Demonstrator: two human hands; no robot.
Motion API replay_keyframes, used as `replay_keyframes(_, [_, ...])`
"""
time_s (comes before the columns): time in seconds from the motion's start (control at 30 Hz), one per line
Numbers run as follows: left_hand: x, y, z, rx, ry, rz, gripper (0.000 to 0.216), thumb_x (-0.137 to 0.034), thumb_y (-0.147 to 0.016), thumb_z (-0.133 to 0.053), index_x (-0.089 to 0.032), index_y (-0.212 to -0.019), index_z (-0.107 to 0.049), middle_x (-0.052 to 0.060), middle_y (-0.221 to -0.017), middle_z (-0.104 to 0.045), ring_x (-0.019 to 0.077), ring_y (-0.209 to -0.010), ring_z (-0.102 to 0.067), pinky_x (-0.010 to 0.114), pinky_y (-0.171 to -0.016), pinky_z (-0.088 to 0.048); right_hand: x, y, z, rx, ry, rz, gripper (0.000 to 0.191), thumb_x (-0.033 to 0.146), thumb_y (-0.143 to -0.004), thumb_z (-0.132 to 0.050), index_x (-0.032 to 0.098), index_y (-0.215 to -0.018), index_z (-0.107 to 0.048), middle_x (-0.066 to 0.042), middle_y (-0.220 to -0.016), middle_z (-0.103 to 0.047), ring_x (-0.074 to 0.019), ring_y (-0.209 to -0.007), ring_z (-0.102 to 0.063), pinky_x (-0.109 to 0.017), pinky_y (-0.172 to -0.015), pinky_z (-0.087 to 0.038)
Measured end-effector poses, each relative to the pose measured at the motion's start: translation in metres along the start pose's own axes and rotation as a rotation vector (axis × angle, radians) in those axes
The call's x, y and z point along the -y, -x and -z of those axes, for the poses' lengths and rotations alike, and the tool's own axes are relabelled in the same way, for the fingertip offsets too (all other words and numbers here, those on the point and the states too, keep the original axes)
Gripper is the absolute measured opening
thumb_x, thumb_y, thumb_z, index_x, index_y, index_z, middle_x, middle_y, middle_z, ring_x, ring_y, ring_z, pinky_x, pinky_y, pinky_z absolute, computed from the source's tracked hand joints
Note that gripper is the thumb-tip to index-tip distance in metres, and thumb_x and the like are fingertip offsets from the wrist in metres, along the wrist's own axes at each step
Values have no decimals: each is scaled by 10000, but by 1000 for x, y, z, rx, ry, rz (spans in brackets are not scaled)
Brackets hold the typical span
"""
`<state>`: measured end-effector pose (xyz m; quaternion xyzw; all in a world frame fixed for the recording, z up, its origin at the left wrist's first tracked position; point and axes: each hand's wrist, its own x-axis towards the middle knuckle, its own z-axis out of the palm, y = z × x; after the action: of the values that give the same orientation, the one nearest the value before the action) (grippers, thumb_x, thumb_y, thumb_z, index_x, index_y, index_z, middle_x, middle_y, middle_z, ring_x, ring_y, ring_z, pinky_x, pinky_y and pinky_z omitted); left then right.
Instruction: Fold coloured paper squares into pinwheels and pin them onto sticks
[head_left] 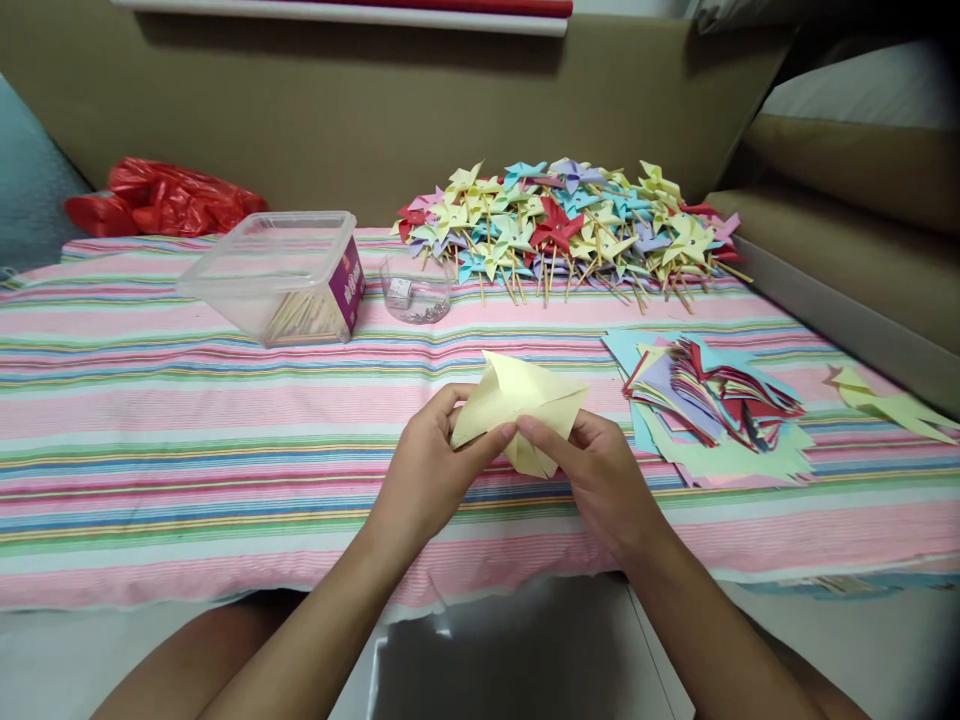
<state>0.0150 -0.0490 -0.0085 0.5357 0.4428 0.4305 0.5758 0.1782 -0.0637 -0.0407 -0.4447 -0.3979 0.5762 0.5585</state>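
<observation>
Bare forearms come up from the bottom edge, and both hands meet over the near side of the worktop. Left hand [424,465] and right hand [600,470] are pinching the same yellow paper [525,400], fingers [487,440] clamped on its lower edge from either side, thumbs nearly touching in the middle. That paper is folded into pointed flaps and is held just above the striped cloth [187,430], which covers the worktop in pink, green and blue bands. Just to the right of the right hand lies a fanned stack of cut sheets [712,410] in red, lilac, blue and pale green, flat on the cloth. Further right, near the edge, sits a loose yellow scrap [889,403]. Behind the hands, well apart from them, a small clear cup [416,288] holds something small and metallic, too fine to make out. Beside it on the left stands a clear plastic box [277,270], tilted, with thin wooden sticks [304,318] at its bottom. Along the far side is a big heap of finished pinwheels [570,225] on sticks, mostly yellow and blue with a few red. At far left, a crumpled red bag [161,198] lies by the brown wall.
</observation>
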Motion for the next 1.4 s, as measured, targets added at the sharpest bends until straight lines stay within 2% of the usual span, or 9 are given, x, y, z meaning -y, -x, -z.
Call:
replay_keyframes(0.13, [-2,4,-3,4,203,29,339,-341,-852,-770,-190,-1126,-641,48,-1075,-735,196,-1012,-704,299,-896,-552,7,-7,-13,-62,-162,39,233,383,-806,-826,218,-967,-790,-34,-969,-770,-185,-879,-679,-276,-742,-531])
replay_keyframes(0.3, [-1,6,-7,-100,343,51,356,-353,-812,-813,-183,-1097,-685,69,-1115,-745,211,-1074,-692,298,-917,-548,21,-13,-34,-29,-272,53,229,340,-797,-829,237,-998,-791,-29,-1042,-776,-209,-966,-696,-315,-833,-542])
replay_keyframes(0.43, [-7,6,-8,-204,419,-33,297,-346,-841,-787,-165,-1062,-706,80,-1081,-760,216,-1052,-703,331,-949,-545,25,-10,-53,-55,-200,72,208,320,-796,-833,248,-986,-791,-32,-1046,-779,-233,-1015,-705,-360,-883,-551])
replay_keyframes(0.63, [-15,6,-4,-260,502,-66,183,-294,-853,-759,-151,-961,-723,51,-902,-748,167,-858,-695,266,-785,-546,27,-2,-68,-23,-93,158,275,377,-870,-765,262,-1117,-729,-43,-1143,-749,-231,-1090,-691,-361,-920,-556])
replay_keyframes(0.83, [-12,0,11,-287,573,51,264,-388,-827,-776,-150,-894,-683,45,-876,-729,151,-803,-665,263,-766,-527,28,2,-46,9,222,408,565,288,-946,-657,408,-1442,-416,-31,-1183,-692,-210,-1023,-681,-385,-865,-562])
replay_keyframes(0.93, [-9,0,17,-243,548,46,267,-410,-828,-767,-162,-902,-700,39,-874,-738,148,-791,-662,256,-754,-521,28,0,-32,138,537,462,414,222,-917,-692,379,-1290,-602,-32,-1196,-663,-220,-1039,-657,-410,-930,-529])
replay_keyframes(1.03, [-8,2,18,-204,477,27,245,-407,-841,-754,-167,-869,-710,29,-843,-735,144,-770,-649,253,-733,-512,31,-1,-27,153,669,468,122,269,-931,-688,329,-1021,-746,-10,-986,-687,-194,-923,-651,-339,-813,-525])
replay_keyframes(1.2, [-12,7,14,-194,357,0,240,-408,-849,-755,-174,-825,-703,10,-798,-711,149,-767,-642,265,-753,-507,38,1,-30,53,495,265,153,416,-922,-699,285,-917,-778,-15,-921,-739,-200,-895,-671,-327,-810,-533])
replay_keyframes(1.4, [-14,8,7,-176,272,-31,287,-376,-850,-757,-181,-670,-650,-35,-624,-600,109,-612,-565,240,-682,-493,34,-1,-26,-41,331,195,171,414,-831,-798,255,-886,-766,-15,-868,-718,-193,-829,-636,-335,-781,-522])
